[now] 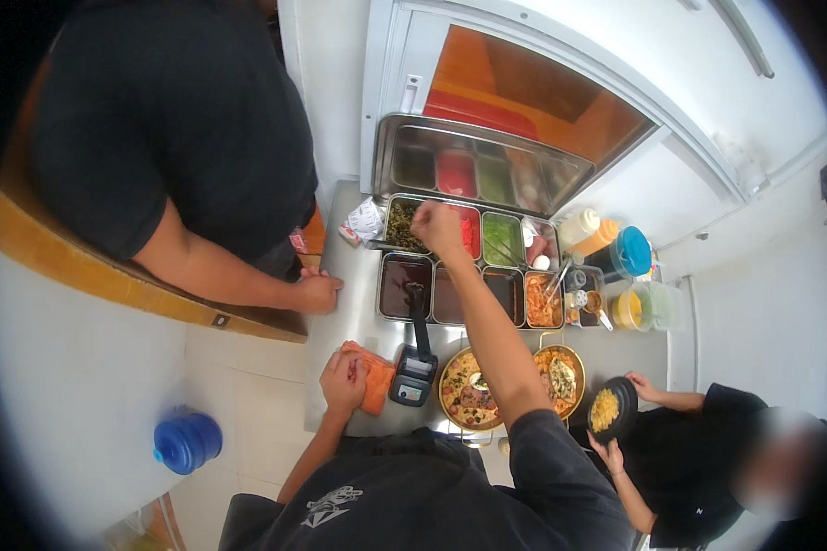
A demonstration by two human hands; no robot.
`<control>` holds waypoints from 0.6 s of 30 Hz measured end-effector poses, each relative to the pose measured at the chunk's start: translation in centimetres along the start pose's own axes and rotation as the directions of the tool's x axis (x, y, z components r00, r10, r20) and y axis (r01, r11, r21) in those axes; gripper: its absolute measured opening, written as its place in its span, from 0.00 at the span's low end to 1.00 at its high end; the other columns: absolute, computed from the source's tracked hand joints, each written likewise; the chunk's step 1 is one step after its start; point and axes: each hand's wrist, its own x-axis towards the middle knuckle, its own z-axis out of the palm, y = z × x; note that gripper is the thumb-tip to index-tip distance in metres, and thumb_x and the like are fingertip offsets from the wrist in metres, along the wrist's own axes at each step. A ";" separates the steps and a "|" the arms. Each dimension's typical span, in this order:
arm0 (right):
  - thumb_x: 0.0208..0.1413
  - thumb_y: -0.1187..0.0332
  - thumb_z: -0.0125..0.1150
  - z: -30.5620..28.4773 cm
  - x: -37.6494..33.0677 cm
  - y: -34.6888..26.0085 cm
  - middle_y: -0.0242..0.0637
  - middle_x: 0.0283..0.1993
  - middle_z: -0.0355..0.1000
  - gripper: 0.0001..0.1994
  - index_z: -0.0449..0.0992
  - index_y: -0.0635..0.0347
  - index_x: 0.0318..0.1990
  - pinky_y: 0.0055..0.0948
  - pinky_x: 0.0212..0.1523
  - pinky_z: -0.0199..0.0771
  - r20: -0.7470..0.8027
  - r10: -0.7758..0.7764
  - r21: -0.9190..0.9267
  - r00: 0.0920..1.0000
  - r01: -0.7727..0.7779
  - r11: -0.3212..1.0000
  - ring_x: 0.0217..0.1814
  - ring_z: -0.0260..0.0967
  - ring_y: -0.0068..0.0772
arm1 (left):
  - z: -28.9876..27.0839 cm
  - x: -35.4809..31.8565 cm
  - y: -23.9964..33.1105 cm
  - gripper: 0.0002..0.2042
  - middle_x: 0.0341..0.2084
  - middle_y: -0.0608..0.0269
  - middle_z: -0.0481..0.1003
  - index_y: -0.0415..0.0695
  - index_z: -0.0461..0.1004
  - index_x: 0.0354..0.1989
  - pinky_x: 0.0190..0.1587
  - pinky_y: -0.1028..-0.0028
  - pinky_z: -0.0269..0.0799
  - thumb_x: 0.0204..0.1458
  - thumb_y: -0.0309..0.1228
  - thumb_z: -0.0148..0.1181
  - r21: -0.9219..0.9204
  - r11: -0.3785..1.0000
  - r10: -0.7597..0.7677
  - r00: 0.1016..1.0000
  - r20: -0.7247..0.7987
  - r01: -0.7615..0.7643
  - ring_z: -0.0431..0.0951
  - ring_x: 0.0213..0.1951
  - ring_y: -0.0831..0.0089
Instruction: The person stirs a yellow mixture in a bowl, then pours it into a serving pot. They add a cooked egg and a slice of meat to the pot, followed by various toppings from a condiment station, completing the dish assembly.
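Note:
My right hand (436, 227) reaches over a steel tub of dark chopped topping (402, 226), its fingers drawn together in a pinch. What they hold, if anything, is too small to make out. On the steel counter's near left part, my left hand (343, 379) is curled on a folded orange cloth (374, 378). A black handheld device with a small screen (413, 376) lies right of the cloth. Below my right forearm stand two brass-coloured pans: one (462, 399) holds food with meat and dark bits, the other (559, 378) is partly hidden by my arm.
Tubs of red strips (470, 232), green shreds (502, 239) and dark sauce (404, 283) line the counter. Bottles (579, 227) and a blue-lidded jug (627, 252) stand right. One co-worker's hand (319, 291) rests at left; another person holds a black bowl (627, 407) at right.

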 end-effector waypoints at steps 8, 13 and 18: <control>0.38 0.70 0.74 4.4 3.8 2.3 0.47 0.43 0.81 0.18 0.86 0.51 0.42 0.44 0.53 0.79 -0.012 0.131 -0.269 0.991 -0.129 0.955 0.48 0.78 0.52 | 0.3 0.3 0.1 0.05 0.25 0.59 0.72 0.43 0.78 0.35 0.27 0.67 0.71 0.50 0.22 0.63 0.009 1.000 0.012 1.000 0.002 -0.012 0.74 0.24 0.63; 0.41 0.72 0.74 4.0 3.4 3.0 0.47 0.38 0.82 0.14 0.85 0.54 0.39 0.42 0.49 0.80 0.035 -0.023 -0.197 0.999 0.029 0.980 0.44 0.80 0.53 | 0.1 0.4 0.1 0.05 0.24 0.59 0.71 0.43 0.78 0.35 0.26 0.66 0.69 0.50 0.22 0.63 0.030 0.999 0.019 0.999 0.028 -0.020 0.73 0.23 0.63; 0.40 0.74 0.73 3.0 2.5 2.7 0.51 0.46 0.80 0.21 0.85 0.52 0.47 0.44 0.52 0.79 0.068 0.094 -0.063 0.993 -0.090 0.994 0.50 0.77 0.56 | 0.3 0.5 0.5 0.03 0.24 0.58 0.70 0.42 0.77 0.36 0.25 0.65 0.68 0.54 0.23 0.61 0.008 1.000 0.030 0.999 0.014 -0.030 0.72 0.23 0.62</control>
